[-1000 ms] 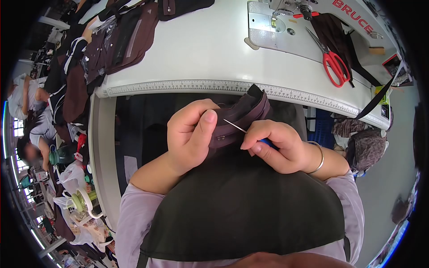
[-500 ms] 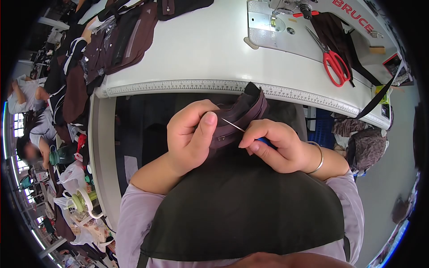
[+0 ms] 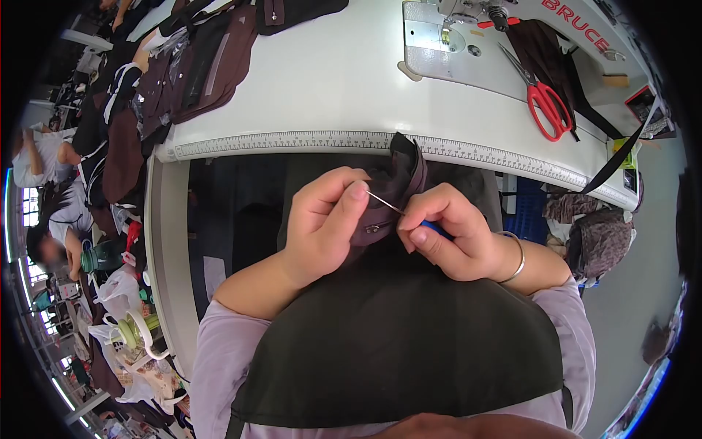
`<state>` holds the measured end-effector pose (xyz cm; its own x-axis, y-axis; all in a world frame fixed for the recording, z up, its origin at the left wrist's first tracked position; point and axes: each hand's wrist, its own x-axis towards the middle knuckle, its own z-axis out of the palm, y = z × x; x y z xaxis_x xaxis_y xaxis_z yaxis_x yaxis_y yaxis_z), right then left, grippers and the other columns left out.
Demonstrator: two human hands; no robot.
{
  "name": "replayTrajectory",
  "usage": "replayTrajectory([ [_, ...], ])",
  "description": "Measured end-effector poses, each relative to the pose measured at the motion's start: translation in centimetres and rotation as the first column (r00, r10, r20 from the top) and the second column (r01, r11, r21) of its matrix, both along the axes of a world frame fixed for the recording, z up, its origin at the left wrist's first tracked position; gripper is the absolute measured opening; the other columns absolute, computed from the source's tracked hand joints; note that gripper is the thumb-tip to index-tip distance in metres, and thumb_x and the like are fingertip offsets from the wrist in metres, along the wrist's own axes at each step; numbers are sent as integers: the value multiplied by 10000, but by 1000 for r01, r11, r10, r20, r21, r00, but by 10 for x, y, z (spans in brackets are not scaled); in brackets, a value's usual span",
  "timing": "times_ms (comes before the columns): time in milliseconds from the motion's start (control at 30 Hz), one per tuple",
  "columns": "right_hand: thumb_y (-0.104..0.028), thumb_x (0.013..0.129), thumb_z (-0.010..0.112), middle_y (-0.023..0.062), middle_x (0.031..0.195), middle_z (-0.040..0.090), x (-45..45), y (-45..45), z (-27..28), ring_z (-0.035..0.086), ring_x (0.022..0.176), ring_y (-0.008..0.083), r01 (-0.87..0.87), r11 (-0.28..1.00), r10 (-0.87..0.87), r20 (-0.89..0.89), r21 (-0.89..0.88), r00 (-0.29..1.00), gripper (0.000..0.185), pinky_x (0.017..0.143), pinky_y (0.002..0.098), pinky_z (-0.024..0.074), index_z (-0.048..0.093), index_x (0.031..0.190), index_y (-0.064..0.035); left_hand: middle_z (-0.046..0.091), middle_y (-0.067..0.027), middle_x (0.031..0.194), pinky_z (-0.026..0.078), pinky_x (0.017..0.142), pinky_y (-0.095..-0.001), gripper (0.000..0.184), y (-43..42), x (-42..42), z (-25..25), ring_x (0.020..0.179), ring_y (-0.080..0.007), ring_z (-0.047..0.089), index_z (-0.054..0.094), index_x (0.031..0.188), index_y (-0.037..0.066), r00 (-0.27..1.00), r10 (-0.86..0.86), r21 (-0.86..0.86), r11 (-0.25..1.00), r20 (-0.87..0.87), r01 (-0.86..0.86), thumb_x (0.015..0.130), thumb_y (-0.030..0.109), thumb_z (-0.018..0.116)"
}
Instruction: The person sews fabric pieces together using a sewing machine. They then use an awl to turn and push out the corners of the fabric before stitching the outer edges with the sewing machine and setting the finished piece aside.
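My right hand is closed around a blue-handled awl, its thin metal shaft pointing left to my left fingertips. Only a bit of the blue handle shows below the fingers. My left hand pinches a dark brown fabric piece with a zipper between thumb and forefinger. The awl's tip meets the fabric at that thumb, where the exact contact is hidden. The piece is curved and folded, its upper end standing up near the table edge; a zipper pull shows on its lower side.
A ruler strip runs along the front edge of the white sewing table. Red-handled scissors lie on the right, beside the sewing machine. Brown fabric pieces are piled at left. Another person sits far left.
My left hand has shifted right and slightly up, closer to my right hand. The fabric piece has turned, its upper end moving left. The awl stays in my right hand.
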<state>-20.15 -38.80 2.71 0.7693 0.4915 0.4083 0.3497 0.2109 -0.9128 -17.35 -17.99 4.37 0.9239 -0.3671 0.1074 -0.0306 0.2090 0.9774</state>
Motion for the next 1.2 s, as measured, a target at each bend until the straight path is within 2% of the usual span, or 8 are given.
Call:
replayTrajectory([
  [267, 35, 1031, 455, 40, 826, 517, 0, 8, -3, 496, 679, 95, 78, 997, -73, -172, 25, 982, 175, 590, 219, 404, 363, 1146, -59, 588, 15, 870, 434, 696, -213, 154, -10, 3, -10, 775, -37, 491, 571, 977, 20, 989, -147, -53, 988, 4, 147, 1062, 148, 552],
  [433, -72, 1072, 446, 18, 705, 472, 0, 6, -7, 401, 549, 84, 72, 937, 119, -504, 342, 855, 128, 494, 220, 304, 360, 1158, -111, 574, 21, 854, 430, 694, -214, 150, -9, 4, -10, 772, -37, 485, 551, 968, 32, 983, -181, 23, 983, 14, 181, 1058, 151, 562],
  [933, -146, 1066, 499, -4, 647, 439, -2, 5, -16, 394, 535, 88, 71, 731, 270, -384, 679, 883, 167, 505, 237, 324, 410, 1206, -125, 556, 9, 861, 421, 697, -214, 141, -11, 4, -2, 765, -41, 476, 560, 971, 11, 972, -145, 121, 985, 183, 124, 1048, 129, 572],
  [1000, -156, 1101, 390, -29, 551, 435, 15, -33, 23, 404, 443, 119, 368, 264, 257, -433, 892, 864, 126, 479, 252, 381, 494, 1116, -86, 542, 8, 859, 420, 706, -214, 138, 0, 7, -6, 774, -48, 472, 563, 962, -2, 999, -9, 41, 999, -39, 11, 1041, 110, 574],
  [1033, -169, 1102, 395, -37, 547, 444, 22, -58, 41, 434, 455, 92, 208, 231, 163, -248, 950, 955, 135, 496, 236, 390, 490, 1111, -73, 535, 14, 854, 412, 705, -213, 137, 7, 12, -17, 780, -51, 466, 567, 943, 7, 999, 41, 48, 998, -6, -40, 1037, 106, 577],
  [1100, -193, 1096, 432, -64, 539, 459, 13, -75, 48, 433, 419, 74, 72, 477, -21, -71, 876, 997, 141, 464, 235, 394, 507, 1083, -74, 534, 10, 867, 400, 708, -207, 148, 18, 15, -23, 784, -49, 454, 562, 930, 12, 992, -107, 195, 976, 70, 92, 1038, 112, 579],
  [1167, -289, 1088, 469, -21, 606, 526, 18, -61, 34, 422, 411, 57, 144, 849, -215, 85, 509, 973, 239, 458, 243, 408, 515, 1030, -62, 551, -13, 884, 407, 724, -227, 139, 16, 17, -20, 789, -84, 475, 568, 926, 5, 981, -192, 211, 959, -12, 190, 1027, 97, 588],
  [1200, -385, 1063, 509, 90, 849, 659, 19, -53, 26, 440, 446, 38, 277, 919, -305, 64, 281, 950, 367, 484, 237, 414, 556, 1066, -22, 559, -27, 889, 414, 736, -242, 126, 11, 23, -19, 795, -109, 492, 573, 924, 1, 954, -279, 186, 948, 106, 257, 1016, 84, 597],
])
